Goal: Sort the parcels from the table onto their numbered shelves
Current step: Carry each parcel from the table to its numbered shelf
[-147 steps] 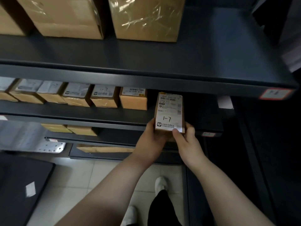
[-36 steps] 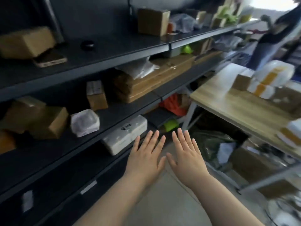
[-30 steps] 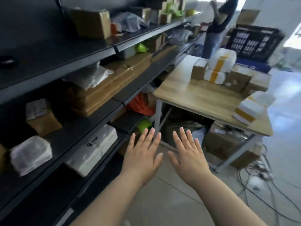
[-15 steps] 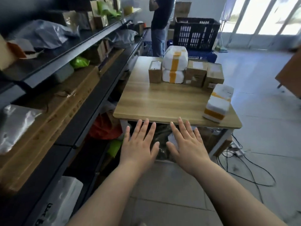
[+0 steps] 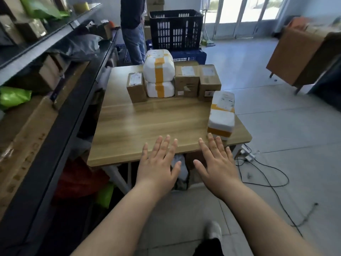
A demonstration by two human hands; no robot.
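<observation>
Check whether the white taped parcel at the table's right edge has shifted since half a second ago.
No. The white taped parcel sits at the right front corner of the table, as before.

The person (image 5: 132, 24) standing at twelve o'clock is cut off above the chest by the top edge. Labels on the boxes (image 5: 186, 78) are too small to read. The shelves (image 5: 73, 108) at nine o'clock are blurred, and the cabinet (image 5: 299, 52) at two o'clock, perhaps a desk, runs off the right edge.
</observation>
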